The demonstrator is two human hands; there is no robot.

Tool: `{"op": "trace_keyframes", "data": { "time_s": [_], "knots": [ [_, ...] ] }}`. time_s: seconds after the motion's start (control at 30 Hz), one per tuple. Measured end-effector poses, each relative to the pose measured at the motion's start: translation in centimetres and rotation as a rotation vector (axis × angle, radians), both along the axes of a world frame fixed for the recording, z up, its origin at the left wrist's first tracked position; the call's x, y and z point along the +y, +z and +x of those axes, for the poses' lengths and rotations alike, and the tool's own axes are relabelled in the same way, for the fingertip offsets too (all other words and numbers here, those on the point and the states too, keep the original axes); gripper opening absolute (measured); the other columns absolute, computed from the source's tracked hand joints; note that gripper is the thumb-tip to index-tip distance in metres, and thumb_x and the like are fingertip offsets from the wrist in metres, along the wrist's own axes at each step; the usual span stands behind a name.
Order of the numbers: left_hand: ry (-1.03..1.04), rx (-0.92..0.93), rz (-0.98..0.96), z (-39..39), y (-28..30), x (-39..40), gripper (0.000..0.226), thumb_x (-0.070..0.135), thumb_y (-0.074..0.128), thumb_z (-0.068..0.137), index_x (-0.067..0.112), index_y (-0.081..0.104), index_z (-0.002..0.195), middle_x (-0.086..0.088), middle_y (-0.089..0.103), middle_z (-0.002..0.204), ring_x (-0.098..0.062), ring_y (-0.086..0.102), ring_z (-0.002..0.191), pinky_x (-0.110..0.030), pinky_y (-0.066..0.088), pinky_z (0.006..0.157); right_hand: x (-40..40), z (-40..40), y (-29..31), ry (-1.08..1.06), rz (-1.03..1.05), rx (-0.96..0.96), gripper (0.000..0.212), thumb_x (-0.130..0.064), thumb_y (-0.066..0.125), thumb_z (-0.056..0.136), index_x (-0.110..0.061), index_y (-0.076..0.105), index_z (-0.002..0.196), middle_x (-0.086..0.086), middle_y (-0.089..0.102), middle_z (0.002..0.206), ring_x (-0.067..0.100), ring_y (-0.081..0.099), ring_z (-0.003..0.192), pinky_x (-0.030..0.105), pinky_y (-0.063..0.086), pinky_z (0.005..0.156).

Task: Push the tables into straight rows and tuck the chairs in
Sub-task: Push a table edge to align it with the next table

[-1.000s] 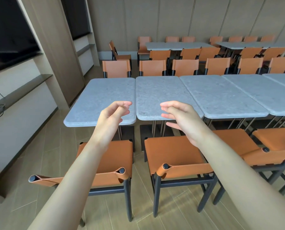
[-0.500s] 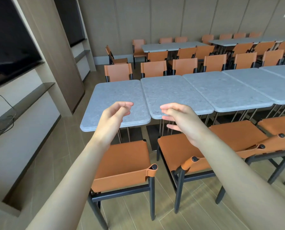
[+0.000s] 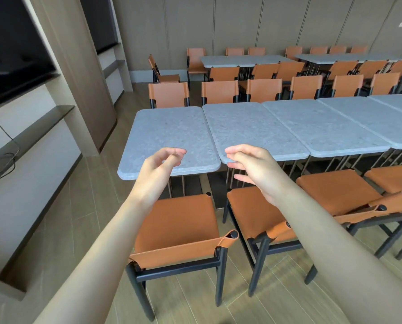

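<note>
A: Where do the tables stand?

B: A row of grey stone-topped tables runs from the middle of the view off to the right. The end table [image 3: 169, 139] sits at the left, and its near edge reaches further toward the viewer than that of the second table [image 3: 253, 132] beside it, so the front edges do not line up. A narrow gap separates the two tops.

A: And the chairs?

B: Orange leather chairs with black frames. The nearest chair [image 3: 179, 232] stands pulled out in front of the end table, its seat clear of the tabletop. A second chair [image 3: 253, 213] stands beside it on the right, in front of the second table, also pulled out. More pulled-out chairs follow further right. On the far side of the row, chair backs stand close against the tables.

A: What are the person's hands doing?

B: Both bare arms reach forward. The left hand [image 3: 159, 170] hovers over the near edge of the end table, fingers loosely curled, holding nothing. The right hand [image 3: 253, 169] hovers at the near corner of the second table, fingers relaxed and likewise empty.

A: Anything beyond?

B: Another row of tables and chairs stands by the panelled back wall. On the left, a dark screen [image 3: 12, 43] hangs above a shelf [image 3: 31, 134] with a coiled black cable [image 3: 1, 157].
</note>
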State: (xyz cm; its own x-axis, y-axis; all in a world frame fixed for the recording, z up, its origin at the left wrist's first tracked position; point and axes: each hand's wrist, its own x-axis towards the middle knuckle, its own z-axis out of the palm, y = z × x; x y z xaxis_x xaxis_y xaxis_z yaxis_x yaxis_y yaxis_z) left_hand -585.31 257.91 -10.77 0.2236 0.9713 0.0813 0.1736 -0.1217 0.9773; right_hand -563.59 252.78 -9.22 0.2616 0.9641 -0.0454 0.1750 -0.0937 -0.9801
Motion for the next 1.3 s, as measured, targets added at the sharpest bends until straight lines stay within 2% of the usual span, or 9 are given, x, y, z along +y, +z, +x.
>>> {"op": "trace_keyframes", "data": {
  "time_s": [0.27, 0.43, 0.57, 0.7, 0.77, 0.93, 1.03, 1.13, 1.3],
  "knots": [
    [0.018, 0.039, -0.046, -1.6, -3.3, 6.9, 0.018, 0.036, 0.056, 0.099, 0.034, 0.074, 0.103, 0.027, 0.068, 0.118, -0.002, 0.059, 0.123, -0.038, 0.038, 0.115, 8.0, -0.9, -2.9, -0.015, -0.052, 0.029, 0.021, -0.018, 0.053, 0.100, -0.022, 0.071, 0.111, -0.011, 0.067, 0.115, 0.008, 0.065, 0.109, 0.041, 0.052, 0.102],
    [0.046, 0.104, -0.060, -2.2, -5.7, 15.5, 0.014, 0.028, 0.060, 0.101, 0.025, 0.072, 0.105, 0.024, 0.069, 0.115, 0.017, 0.058, 0.102, -0.014, 0.039, 0.089, 17.0, -1.2, -5.3, -0.023, -0.094, 0.062, 0.018, -0.017, 0.054, 0.099, -0.025, 0.069, 0.105, -0.012, 0.065, 0.112, 0.012, 0.063, 0.112, 0.043, 0.052, 0.102],
    [0.050, 0.235, -0.042, -1.0, -8.3, 24.4, 0.007, 0.028, 0.066, 0.097, 0.029, 0.071, 0.101, 0.021, 0.067, 0.113, 0.006, 0.059, 0.108, -0.014, 0.041, 0.082, 24.7, -0.2, -8.0, -0.045, -0.127, 0.038, 0.019, -0.018, 0.056, 0.097, -0.026, 0.069, 0.108, -0.014, 0.066, 0.112, 0.009, 0.063, 0.112, 0.041, 0.051, 0.104],
    [-0.019, 0.374, -0.005, 1.0, -12.0, 32.9, 0.010, 0.031, 0.072, 0.093, 0.030, 0.070, 0.102, 0.020, 0.060, 0.119, -0.003, 0.055, 0.115, -0.008, 0.036, 0.083, 32.3, 1.3, -11.3, -0.061, -0.173, -0.017, 0.021, -0.018, 0.056, 0.096, -0.028, 0.066, 0.110, -0.010, 0.065, 0.121, 0.012, 0.060, 0.118, 0.040, 0.047, 0.107],
    [-0.056, 0.429, 0.030, 1.9, -14.0, 36.6, 0.014, 0.030, 0.074, 0.092, 0.029, 0.069, 0.105, 0.018, 0.057, 0.119, -0.004, 0.053, 0.114, -0.012, 0.037, 0.087, 35.8, 2.0, -13.3, -0.071, -0.199, -0.039, 0.024, -0.018, 0.058, 0.095, -0.026, 0.066, 0.117, -0.008, 0.063, 0.126, 0.010, 0.059, 0.117, 0.038, 0.048, 0.106],
    [-0.149, 0.561, 0.059, 3.2, -19.9, 43.0, 0.021, 0.029, 0.076, 0.089, 0.027, 0.069, 0.109, 0.013, 0.054, 0.127, -0.007, 0.051, 0.122, -0.023, 0.038, 0.099, 41.9, 3.4, -19.0, -0.066, -0.283, -0.107, 0.028, -0.022, 0.061, 0.094, -0.026, 0.064, 0.122, -0.007, 0.061, 0.127, 0.010, 0.060, 0.107, 0.026, 0.049, 0.087],
    [-0.194, 0.654, 0.055, 3.5, -23.6, 45.4, 0.028, 0.029, 0.077, 0.088, 0.028, 0.067, 0.114, 0.016, 0.048, 0.128, -0.009, 0.046, 0.127, -0.022, 0.033, 0.097, 44.2, 3.9, -22.3, -0.071, -0.341, -0.131, 0.031, -0.023, 0.060, 0.093, -0.028, 0.062, 0.124, -0.006, 0.058, 0.130, 0.013, 0.058, 0.113, 0.027, 0.046, 0.089],
    [-0.221, 0.746, 0.021, 3.4, -27.0, 47.1, 0.040, 0.028, 0.078, 0.086, 0.029, 0.063, 0.123, 0.013, 0.045, 0.139, -0.012, 0.038, 0.134, -0.028, 0.036, 0.101, 45.9, 4.1, -25.3, -0.054, -0.383, -0.159, 0.035, -0.021, 0.060, 0.093, -0.026, 0.061, 0.127, -0.006, 0.056, 0.131, 0.012, 0.059, 0.109, 0.022, 0.043, 0.074],
    [-0.278, 0.918, 0.007, 3.3, -31.3, 49.1, 0.066, 0.036, 0.080, 0.081, 0.033, 0.048, 0.138, 0.009, 0.029, 0.155, -0.017, 0.028, 0.140, -0.036, 0.030, 0.114, 47.9, 4.1, -29.4, -0.005, -0.414, -0.222, 0.039, -0.017, 0.063, 0.091, -0.021, 0.059, 0.130, 0.000, 0.054, 0.136, 0.015, 0.056, 0.120, 0.026, 0.043, 0.089]
  ]
}}
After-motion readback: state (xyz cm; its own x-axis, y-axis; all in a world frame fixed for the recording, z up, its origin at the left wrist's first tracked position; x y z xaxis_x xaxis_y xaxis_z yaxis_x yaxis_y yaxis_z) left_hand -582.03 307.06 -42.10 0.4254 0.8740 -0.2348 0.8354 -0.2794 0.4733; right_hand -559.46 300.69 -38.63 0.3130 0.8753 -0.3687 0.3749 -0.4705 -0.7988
